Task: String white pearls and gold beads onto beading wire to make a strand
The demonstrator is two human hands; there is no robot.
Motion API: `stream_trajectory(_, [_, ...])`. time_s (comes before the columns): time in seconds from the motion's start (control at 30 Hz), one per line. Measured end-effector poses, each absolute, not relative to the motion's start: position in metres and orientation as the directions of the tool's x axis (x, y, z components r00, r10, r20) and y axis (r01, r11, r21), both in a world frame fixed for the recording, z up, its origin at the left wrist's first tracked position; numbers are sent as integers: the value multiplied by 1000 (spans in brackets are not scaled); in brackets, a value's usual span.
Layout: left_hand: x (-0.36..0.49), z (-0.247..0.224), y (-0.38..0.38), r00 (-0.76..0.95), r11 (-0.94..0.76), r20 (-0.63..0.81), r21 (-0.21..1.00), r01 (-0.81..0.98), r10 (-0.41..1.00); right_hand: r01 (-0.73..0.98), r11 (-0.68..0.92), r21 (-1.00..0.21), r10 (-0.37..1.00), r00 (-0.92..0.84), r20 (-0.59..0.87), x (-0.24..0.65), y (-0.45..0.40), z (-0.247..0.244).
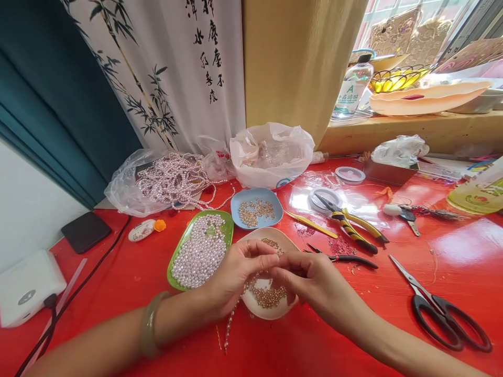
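Observation:
My left hand (239, 269) and my right hand (304, 272) meet fingertip to fingertip over a white dish (255, 309) of small gold beads. A string of pearl beads (229, 327) hangs from the closed fingers of my left hand down toward the red tabletop. The fingers of my right hand are pinched together against the left fingertips; what they grip is too small to make out. Just left of my hands lies a green dish (173, 280) full of pearl beads. Behind them is a blue dish (238, 201) with gold beads.
Yellow tweezers (314, 225), yellow-black pliers (349, 222) and black-handled pliers (349, 258) lie right of the dishes. Scissors (438, 306) rest at far right. Bead strands (173, 178) and a white plastic bag (271, 167) stand behind. A cable (90, 267) runs along the left.

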State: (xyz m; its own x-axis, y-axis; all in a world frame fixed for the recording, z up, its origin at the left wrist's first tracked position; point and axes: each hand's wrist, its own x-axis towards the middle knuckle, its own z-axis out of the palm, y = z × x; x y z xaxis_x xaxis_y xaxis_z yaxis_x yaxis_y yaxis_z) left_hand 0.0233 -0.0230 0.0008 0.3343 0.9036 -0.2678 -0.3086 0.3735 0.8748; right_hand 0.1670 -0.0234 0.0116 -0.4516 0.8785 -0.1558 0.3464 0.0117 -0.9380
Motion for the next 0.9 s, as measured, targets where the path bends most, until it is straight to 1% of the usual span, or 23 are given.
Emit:
stream_trajectory(0.07, [23, 0, -23, 316, 368, -269, 875, -315, 910, 364, 57, -930, 887, -445, -120, 167, -25, 11])
stream_trajectory(0.17, [23, -3, -22, 274, 373, -294, 875, -308, 916, 430, 266, -863, 887, -460, 44, 168, -29, 8])
stream_trajectory(0.27, [23, -4, -23, 248, 379, -312, 875, -301, 917, 516, 474, -713, 845, -495, 203, 167, -33, 3])
stream_trajectory(0.33, [24, -4, -23, 240, 376, -311, 872, -312, 920, 551, 564, -615, 809, -516, 280, 167, -34, -1])
stream_trajectory(0.43, [25, -5, -24, 248, 380, -307, 857, -347, 919, 559, 669, -489, 740, -558, 375, 168, -33, -7])
stream_trajectory(0.53, [25, -5, -24, 264, 396, -312, 834, -384, 913, 549, 764, -339, 644, -624, 442, 168, -29, -10])
stream_trajectory(0.6, [24, -4, -23, 296, 422, -320, 813, -402, 900, 544, 801, -250, 591, -656, 469, 168, -26, -11])
stream_trajectory(0.63, [23, -4, -22, 320, 439, -325, 800, -409, 890, 546, 806, -230, 582, -659, 476, 169, -25, -12])
stream_trajectory(0.7, [22, -2, -20, 373, 477, -333, 773, -418, 866, 563, 790, -243, 603, -639, 477, 170, -23, -12])
stream_trajectory(0.77, [21, 0, -18, 401, 503, -343, 757, -417, 849, 591, 749, -299, 656, -598, 461, 171, -22, -12])
stream_trajectory(0.9, [19, 1, -16, 369, 519, -385, 754, -402, 846, 598, 676, -432, 737, -544, 400, 173, -21, -12])
